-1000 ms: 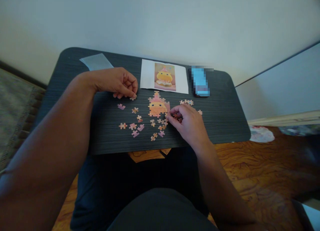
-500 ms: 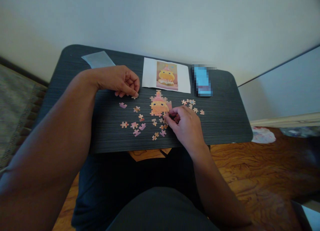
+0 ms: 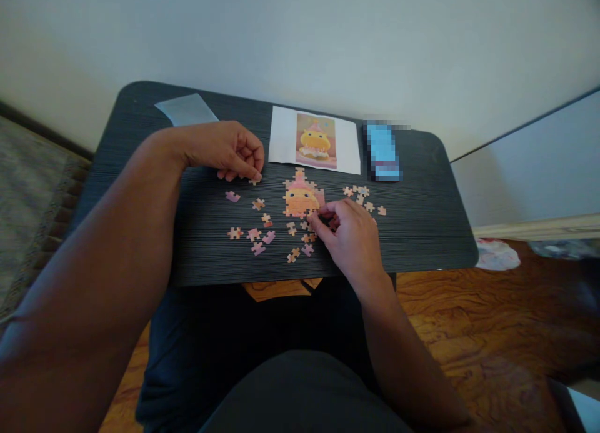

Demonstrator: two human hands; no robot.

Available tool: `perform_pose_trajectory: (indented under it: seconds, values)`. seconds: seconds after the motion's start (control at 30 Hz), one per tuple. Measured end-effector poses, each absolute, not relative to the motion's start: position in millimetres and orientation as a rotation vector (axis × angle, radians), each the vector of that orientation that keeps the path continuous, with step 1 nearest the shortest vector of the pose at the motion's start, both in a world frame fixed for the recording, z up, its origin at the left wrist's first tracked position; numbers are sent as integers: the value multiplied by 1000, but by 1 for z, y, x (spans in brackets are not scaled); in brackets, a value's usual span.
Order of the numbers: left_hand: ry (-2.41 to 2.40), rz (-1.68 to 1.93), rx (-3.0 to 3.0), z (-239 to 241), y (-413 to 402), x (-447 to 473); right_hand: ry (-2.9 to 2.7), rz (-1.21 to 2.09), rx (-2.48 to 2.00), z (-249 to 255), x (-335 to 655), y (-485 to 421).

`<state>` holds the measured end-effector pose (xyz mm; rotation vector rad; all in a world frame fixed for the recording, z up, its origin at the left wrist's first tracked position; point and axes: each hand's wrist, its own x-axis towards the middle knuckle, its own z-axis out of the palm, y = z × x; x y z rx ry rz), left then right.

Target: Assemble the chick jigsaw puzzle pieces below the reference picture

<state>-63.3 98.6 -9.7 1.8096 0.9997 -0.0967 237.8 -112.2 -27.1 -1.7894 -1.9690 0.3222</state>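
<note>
A partly joined puzzle (image 3: 300, 199) showing a yellow and pink figure lies mid-table on the dark table (image 3: 422, 233). My right hand (image 3: 349, 236) rests just right of and below it, fingers curled in a pinch at the puzzle's lower right corner; what they hold is too small to name. My left hand (image 3: 225, 149) lies further left with its fingers curled, the tips on a loose piece (image 3: 254, 182). Several loose pieces (image 3: 255, 234) are scattered between the hands, and more pieces (image 3: 363, 199) lie to the right.
A white sheet with the reference picture (image 3: 316, 140) lies behind the puzzle. A blurred blue phone (image 3: 383, 152) sits to its right, a clear plastic bag (image 3: 186, 108) at the back left. The wall stands close behind; wooden floor and a rug flank the table.
My right hand has shifted slightly left, toward the puzzle's lower right corner. The left hand stays on its piece. The view has drifted a little.
</note>
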Motion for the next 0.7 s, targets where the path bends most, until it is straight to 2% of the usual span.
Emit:
perform_pose_trajectory:
  seconds: [0.7]
  values:
    - [972, -71, 1848, -15, 102, -65, -1967, 327, -1830, -24, 251, -109]
